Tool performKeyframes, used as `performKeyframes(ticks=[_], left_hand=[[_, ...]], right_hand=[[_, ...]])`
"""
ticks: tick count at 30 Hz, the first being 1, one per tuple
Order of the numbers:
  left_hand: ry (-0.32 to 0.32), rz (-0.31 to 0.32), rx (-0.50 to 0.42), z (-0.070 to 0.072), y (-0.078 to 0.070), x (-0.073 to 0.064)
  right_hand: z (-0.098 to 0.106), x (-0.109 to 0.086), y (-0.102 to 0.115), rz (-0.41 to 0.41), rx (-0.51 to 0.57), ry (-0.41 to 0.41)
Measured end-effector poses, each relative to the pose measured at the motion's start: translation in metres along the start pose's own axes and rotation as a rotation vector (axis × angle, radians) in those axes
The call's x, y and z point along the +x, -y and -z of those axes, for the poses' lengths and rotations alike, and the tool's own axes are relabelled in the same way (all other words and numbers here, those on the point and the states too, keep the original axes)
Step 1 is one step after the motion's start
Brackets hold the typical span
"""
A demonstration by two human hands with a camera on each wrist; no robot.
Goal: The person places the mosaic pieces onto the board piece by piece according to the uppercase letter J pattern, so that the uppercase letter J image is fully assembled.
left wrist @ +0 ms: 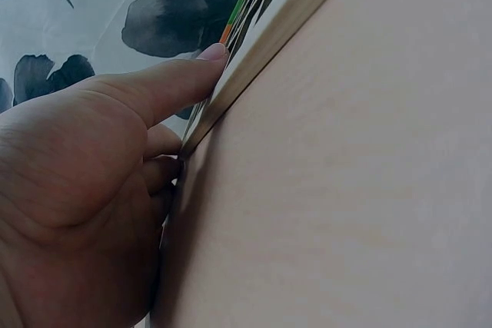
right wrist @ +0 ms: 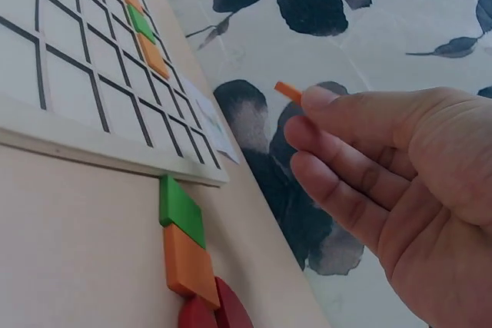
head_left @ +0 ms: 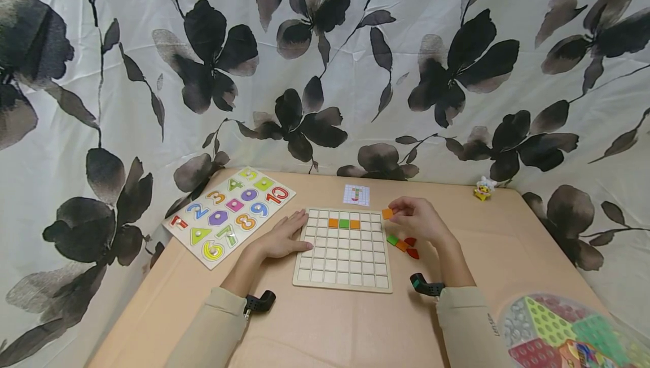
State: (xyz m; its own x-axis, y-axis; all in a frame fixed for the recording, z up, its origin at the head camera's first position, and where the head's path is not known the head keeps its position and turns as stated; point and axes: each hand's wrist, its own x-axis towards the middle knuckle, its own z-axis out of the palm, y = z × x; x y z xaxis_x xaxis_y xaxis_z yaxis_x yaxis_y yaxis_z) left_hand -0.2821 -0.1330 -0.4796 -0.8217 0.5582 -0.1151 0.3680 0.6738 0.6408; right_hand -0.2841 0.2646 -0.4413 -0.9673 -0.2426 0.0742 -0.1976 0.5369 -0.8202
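A square grid board (head_left: 342, 263) lies on the table, with an orange, a green (head_left: 344, 224) and another orange tile side by side in one of its upper rows. My left hand (head_left: 278, 237) rests at the board's left edge, its thumb laid over the rim and the other fingers stretched along the side. Off the upper right corner my right hand (head_left: 418, 218) pinches an orange square tile (head_left: 387, 213) between thumb and fingers, raised above the table in the right wrist view. Below that hand, beside the board, lie a green tile (right wrist: 183, 211), an orange tile (right wrist: 190, 265) and red pieces (right wrist: 197, 314).
Behind the board lies a small pattern card (head_left: 356, 195) with a coloured figure on a grid. A number-and-shape puzzle board (head_left: 228, 218) is at the left. At the front right sits a clear container (head_left: 558, 328) of coloured pieces; a small toy figure (head_left: 484, 188) stands far right.
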Motion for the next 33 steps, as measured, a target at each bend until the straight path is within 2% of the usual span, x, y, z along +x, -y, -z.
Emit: performKeyframes(ticks=[7, 18, 33], left_hand=[[-0.002, 0.002, -0.004, 0.0, 0.0, 0.001], [-0.004, 0.007, -0.007, 0.0, 0.0, 0.002], [-0.006, 0.01, -0.009, 0.0, 0.0, 0.001]], right_hand=[[-0.008, 0.004, 0.006, 0.039, 0.003, -0.006], [-0.022, 0.007, 0.014, 0.028, 0.002, -0.032], [-0.043, 0.015, 0.016, 0.102, 0.009, -0.042]])
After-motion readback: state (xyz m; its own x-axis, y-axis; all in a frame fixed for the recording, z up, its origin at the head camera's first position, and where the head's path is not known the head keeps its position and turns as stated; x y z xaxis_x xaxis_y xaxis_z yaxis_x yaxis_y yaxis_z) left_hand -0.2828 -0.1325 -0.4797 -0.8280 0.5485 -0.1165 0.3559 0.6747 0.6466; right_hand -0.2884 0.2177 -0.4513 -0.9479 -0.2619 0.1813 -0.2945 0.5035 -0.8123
